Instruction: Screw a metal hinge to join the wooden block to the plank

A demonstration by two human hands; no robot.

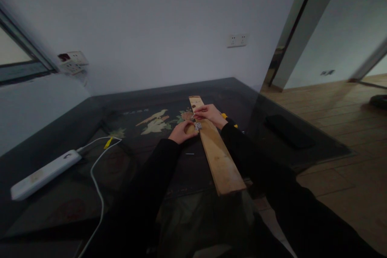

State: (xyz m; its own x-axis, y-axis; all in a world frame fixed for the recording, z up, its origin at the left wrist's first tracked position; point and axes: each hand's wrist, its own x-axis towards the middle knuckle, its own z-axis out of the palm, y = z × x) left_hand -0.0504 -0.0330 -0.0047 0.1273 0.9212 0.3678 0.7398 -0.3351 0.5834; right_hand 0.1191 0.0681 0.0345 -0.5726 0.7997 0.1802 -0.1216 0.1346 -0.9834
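A long light-brown wooden plank [222,161] lies on the dark table, running away from me. At its left edge, a small metal hinge plate [198,125] with holes rests against the wood. My left hand [180,132] is closed around a small tan wooden piece [190,130] beside the hinge. Over the plank, my right hand [210,114] is closed in a pinch just above the hinge. Something small and pale shows at its fingertips, too small to name. A thin metal pin, perhaps a nail [190,153], lies on the table nearer to me.
Partly behind my right wrist is a yellow-and-black object [224,115]. A white power strip [45,175] with a white cable [96,177] lies at left. A flat black object [288,131] sits near the table's right edge. The wall [169,28] stands behind the table.
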